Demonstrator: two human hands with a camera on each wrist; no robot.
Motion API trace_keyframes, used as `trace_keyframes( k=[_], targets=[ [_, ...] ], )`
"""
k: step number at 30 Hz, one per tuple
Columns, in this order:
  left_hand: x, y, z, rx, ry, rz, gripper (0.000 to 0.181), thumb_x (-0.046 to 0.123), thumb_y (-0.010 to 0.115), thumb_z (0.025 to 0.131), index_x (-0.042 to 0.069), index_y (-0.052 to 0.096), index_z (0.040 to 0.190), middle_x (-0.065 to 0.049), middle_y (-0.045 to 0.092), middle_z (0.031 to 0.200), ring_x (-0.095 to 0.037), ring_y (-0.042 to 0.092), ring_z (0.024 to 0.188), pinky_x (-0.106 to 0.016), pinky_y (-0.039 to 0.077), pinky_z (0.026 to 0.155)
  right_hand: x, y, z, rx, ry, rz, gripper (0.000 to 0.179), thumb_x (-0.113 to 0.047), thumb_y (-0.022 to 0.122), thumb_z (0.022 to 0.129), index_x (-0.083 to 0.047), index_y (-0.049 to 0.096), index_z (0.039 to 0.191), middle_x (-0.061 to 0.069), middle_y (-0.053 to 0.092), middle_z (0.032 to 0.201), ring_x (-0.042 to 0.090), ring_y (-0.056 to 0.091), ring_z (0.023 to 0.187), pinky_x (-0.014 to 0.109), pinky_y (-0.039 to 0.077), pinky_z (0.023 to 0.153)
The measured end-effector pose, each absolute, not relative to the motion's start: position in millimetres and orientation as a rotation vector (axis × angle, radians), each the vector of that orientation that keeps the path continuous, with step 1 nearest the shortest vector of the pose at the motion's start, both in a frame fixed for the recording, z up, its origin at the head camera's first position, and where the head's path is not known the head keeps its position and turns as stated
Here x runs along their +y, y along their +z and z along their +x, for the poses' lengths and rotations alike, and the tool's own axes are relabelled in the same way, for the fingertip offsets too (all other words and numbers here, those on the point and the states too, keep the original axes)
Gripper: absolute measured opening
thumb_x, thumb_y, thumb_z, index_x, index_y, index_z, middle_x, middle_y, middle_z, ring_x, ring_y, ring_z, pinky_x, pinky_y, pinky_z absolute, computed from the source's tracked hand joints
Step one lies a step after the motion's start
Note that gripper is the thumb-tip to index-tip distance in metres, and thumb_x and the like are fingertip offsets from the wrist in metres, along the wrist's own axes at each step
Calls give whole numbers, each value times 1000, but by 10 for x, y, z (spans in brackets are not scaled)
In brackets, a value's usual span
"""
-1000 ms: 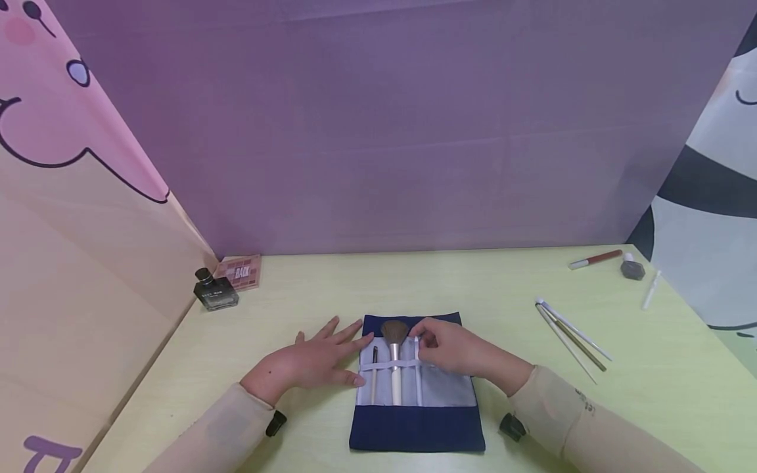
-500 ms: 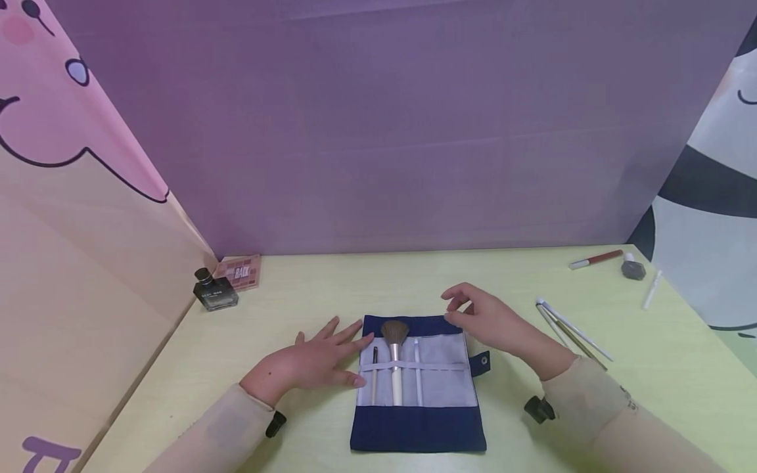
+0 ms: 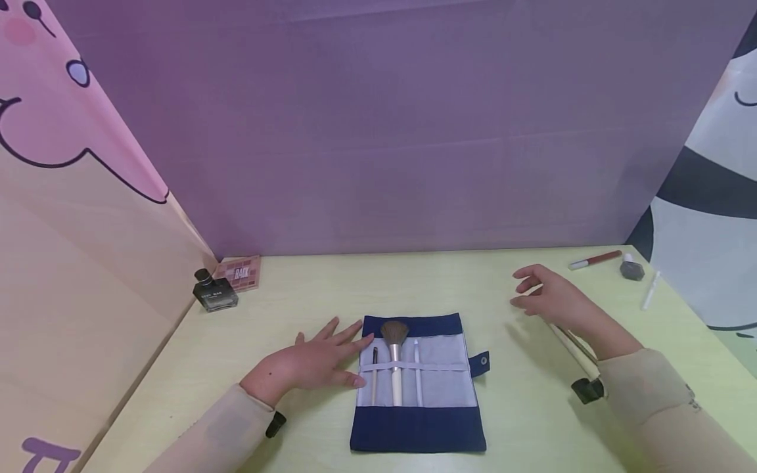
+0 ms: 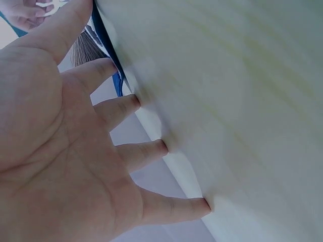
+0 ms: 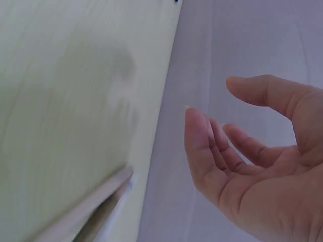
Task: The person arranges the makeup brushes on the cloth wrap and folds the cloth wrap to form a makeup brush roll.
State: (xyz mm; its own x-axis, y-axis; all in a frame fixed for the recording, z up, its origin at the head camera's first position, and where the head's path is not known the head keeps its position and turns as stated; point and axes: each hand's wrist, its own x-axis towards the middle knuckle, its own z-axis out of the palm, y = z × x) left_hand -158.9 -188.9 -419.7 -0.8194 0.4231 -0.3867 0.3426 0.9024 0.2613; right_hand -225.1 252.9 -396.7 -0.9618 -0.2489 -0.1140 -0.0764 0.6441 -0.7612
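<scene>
A navy makeup brush roll (image 3: 418,430) lies unfolded with a grey inside and an elastic band. Under the band sit a fluffy powder brush (image 3: 395,355), a small dark-tipped brush (image 3: 374,378) and a slim white brush (image 3: 418,378). My left hand (image 3: 313,361) spreads its fingers at the roll's left edge; in the left wrist view the fingertips (image 4: 162,146) touch the tabletop. Loosely bent and holding nothing, my right hand (image 3: 552,299) hovers over several loose slim brushes (image 3: 564,348), partly hidden by the arm. Their blurred ends (image 5: 113,189) show below it in the right wrist view.
A dark perfume bottle (image 3: 215,293) and a pink palette (image 3: 239,272) stand at the back left. At the back right lie a red-and-white tube (image 3: 595,259), a small dark bottle (image 3: 631,268) and a thin white stick (image 3: 651,290). A purple curtain (image 3: 402,131) backs the table.
My right hand has let go of the slim white brush under the band and moved right to the loose brushes, uncovering the roll's snap tab. The left hand has stayed put.
</scene>
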Motion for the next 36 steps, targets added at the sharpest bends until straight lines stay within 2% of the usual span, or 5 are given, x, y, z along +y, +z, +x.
trace_keyframes(
  k=[5, 16, 23, 29, 36],
  targets=[
    [-1886, -4187, -1592, 2619, 257, 560, 83, 70, 61, 98, 42, 28, 169, 4, 11, 183, -44, 3, 169, -93, 13, 115, 2779, -3996, -2266, 2671, -1165, -167, 68, -20, 70, 103, 8, 37, 155, 30, 56, 138, 26, 71, 107, 32, 63, 86],
    [-1876, -4168, -1572, 2626, 248, 566, 84, 69, 62, 97, 40, 29, 169, 2, 13, 183, -45, 5, 169, -94, 15, 113, 3048, -4158, -2223, 2613, -1120, -236, 56, -5, 63, 99, 14, 41, 147, 25, 59, 123, 16, 62, 94, 24, 56, 75],
    [-1887, -4174, -1565, 2625, 264, 570, 84, 69, 61, 97, 39, 30, 169, 2, 12, 183, -46, 5, 169, -94, 14, 113, 3039, -4193, -2197, 2613, -1071, -304, 53, -4, 66, 97, 11, 45, 144, 25, 61, 125, 25, 64, 108, 28, 53, 82],
    [-1893, -4164, -1564, 2624, 266, 573, 83, 69, 61, 98, 39, 29, 169, 2, 12, 183, -46, 5, 169, -94, 14, 113, 2967, -4206, -2197, 2681, -928, -394, 53, 2, 66, 93, 9, 50, 142, 23, 66, 121, 34, 66, 110, 39, 55, 89],
    [-1890, -4158, -1566, 2616, 263, 568, 83, 69, 60, 99, 39, 28, 169, 2, 11, 183, -46, 3, 169, -93, 13, 114, 2888, -4224, -2233, 2751, -801, -402, 50, 3, 67, 91, 5, 57, 140, 21, 69, 119, 32, 65, 106, 45, 56, 89]
  ],
)
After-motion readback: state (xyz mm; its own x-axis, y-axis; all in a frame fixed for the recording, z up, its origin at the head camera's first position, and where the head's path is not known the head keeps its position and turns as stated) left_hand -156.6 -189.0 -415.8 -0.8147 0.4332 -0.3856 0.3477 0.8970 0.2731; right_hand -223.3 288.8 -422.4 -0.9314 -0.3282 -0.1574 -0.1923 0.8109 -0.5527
